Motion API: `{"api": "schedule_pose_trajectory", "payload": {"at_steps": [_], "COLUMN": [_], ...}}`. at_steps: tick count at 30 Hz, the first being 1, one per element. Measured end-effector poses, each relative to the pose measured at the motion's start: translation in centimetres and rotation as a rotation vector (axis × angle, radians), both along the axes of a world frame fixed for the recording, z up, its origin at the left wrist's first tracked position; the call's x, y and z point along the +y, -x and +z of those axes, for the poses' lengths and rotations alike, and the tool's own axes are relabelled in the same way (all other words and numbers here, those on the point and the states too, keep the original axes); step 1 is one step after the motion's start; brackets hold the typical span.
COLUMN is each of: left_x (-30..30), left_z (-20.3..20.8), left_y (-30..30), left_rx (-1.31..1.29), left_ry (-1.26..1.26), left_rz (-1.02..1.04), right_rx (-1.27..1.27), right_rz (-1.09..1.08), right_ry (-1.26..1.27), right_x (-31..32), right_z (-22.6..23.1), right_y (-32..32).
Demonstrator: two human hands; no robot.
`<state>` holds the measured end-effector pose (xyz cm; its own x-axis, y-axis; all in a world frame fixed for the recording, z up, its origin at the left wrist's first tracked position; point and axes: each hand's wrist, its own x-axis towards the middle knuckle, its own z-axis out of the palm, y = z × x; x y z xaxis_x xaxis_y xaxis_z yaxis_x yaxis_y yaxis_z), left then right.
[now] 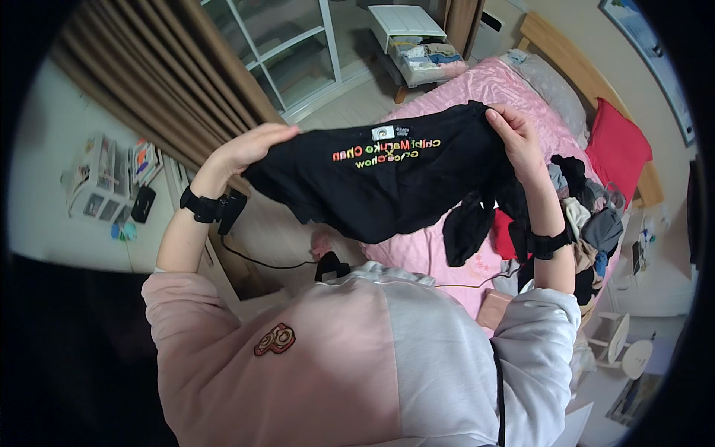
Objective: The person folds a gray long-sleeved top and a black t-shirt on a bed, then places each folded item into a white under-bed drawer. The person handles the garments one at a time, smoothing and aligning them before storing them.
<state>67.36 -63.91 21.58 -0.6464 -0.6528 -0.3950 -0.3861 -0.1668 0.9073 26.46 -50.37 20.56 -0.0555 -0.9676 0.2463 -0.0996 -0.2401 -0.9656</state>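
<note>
A black top (395, 190) with colourful lettering and a small white label is stretched out in front of me, above the bed's near edge. My left hand (257, 147) is closed on its upper left end. At the upper right corner, my right hand (515, 134) pinches the cloth between thumb and fingers. The lower part of the top sags in loose folds between the hands. A black piece of cloth (468, 232) hangs below the right side; whether it belongs to the top I cannot tell.
Under and beyond the top lies a bed with a pink cover (439, 97). A heap of mixed clothes (596, 223) and a red pillow (617, 145) are on its right. A white drawer unit (406, 26) stands at the back, and a white desk (56, 208) at left. A black cable (268, 264) trails from my left wrist.
</note>
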Motion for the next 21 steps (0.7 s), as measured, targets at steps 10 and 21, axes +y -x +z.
{"api": "schedule_pose_trajectory", "payload": {"at_steps": [10, 21], "left_x": [-10.9, -15.1], "left_z": [-7.3, -11.4], "left_y": [6.9, 16.2], "left_rx": [0.102, 0.307], "left_ry": [0.383, 0.366], "left_rz": [-0.829, -0.489], "right_rx": [0.102, 0.207], "right_rz": [-0.017, -0.479], "right_ry": [0.068, -0.032], "right_x": [-10.1, -3.6], "right_z": [2.7, 1.1], "right_y": [-13.0, -6.2]}}
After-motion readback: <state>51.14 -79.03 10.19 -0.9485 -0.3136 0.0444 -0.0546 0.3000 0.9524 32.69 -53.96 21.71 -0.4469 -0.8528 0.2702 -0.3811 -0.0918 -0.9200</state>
